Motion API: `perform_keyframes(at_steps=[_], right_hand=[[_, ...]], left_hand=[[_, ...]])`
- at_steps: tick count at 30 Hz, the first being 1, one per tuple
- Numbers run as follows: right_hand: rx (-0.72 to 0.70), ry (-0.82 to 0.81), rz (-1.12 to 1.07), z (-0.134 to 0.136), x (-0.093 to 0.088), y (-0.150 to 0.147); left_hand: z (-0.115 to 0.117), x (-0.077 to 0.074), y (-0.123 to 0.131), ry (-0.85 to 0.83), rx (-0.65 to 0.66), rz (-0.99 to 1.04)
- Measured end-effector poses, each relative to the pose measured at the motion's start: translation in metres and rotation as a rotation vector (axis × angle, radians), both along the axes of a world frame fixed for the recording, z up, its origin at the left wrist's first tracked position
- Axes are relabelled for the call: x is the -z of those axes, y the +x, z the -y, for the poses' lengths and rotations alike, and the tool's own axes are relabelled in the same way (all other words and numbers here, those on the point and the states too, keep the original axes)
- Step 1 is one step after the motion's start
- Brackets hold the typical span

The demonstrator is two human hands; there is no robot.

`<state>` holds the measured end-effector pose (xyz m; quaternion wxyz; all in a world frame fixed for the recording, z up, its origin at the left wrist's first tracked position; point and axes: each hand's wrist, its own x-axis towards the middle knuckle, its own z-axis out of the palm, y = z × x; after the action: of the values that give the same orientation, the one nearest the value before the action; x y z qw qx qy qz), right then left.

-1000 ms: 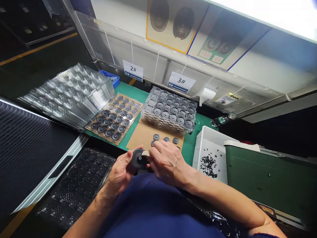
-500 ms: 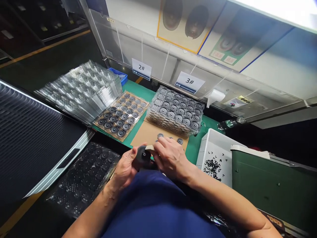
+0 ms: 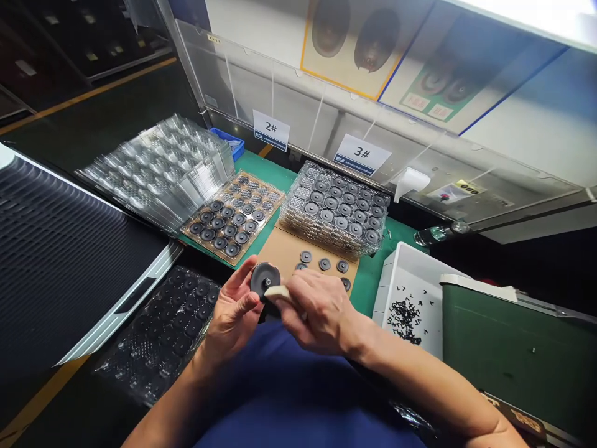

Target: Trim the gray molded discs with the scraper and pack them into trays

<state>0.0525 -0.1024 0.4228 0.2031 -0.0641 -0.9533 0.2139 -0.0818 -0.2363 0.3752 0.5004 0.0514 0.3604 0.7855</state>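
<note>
My left hand [image 3: 234,310] is closed round the rim of a dark grey round disc part [image 3: 259,277] with a small raised hub at its centre. The disc is tilted, its face towards me. In my right hand [image 3: 321,306] is a cream-coloured pad [image 3: 278,291], pinched between thumb and fingers, its tip at the disc's lower right, close to the hub. Whether the pad is cloth or foam I cannot tell. Just beyond my hands, several similar discs [image 3: 324,264] lie on a brown cardboard sheet [image 3: 278,250], partly hidden by my right hand.
Behind the cardboard stands a stack of clear trays [image 3: 298,219] filled with discs. A partly filled tray [image 3: 264,230] and nested clear trays [image 3: 158,168] are to the left. At right are a white bin [image 3: 389,274] of small black pieces and a green box [image 3: 508,336].
The disc has turned so more of its face shows. My right hand and the pad have moved from its upper right edge to its lower right. The whole view has shifted slightly.
</note>
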Motion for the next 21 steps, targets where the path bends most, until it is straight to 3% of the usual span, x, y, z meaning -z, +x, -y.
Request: perform_keyframes(at_steps=[2, 4, 6, 9, 12, 17, 21], right_hand=[[-0.053, -0.015, -0.026, 0.003, -0.001, 0.000], [-0.007, -0.019, -0.027, 0.003, -0.001, -0.001], [0.024, -0.036, -0.007, 0.003, 0.000, -0.002], [-0.046, -0.072, 0.015, 0.002, 0.001, 0.000], [0.026, -0.059, 0.005, 0.001, 0.000, 0.002], [-0.051, -0.032, -0.007, -0.004, -0.002, 0.005], [0.030, 0.083, -0.003, -0.011, -0.003, 0.004]], left_hand=[[0.004, -0.008, 0.000, -0.001, -0.030, -0.049], [0.007, -0.011, 0.001, -0.016, -0.037, -0.066], [0.008, -0.012, 0.002, -0.030, -0.041, -0.074], [0.010, -0.010, 0.003, -0.030, -0.044, -0.077], [0.011, -0.010, 0.004, -0.045, -0.040, -0.067], [0.012, -0.011, 0.003, -0.057, 0.005, -0.026], [0.011, -0.007, 0.002, -0.076, 0.118, 0.029]])
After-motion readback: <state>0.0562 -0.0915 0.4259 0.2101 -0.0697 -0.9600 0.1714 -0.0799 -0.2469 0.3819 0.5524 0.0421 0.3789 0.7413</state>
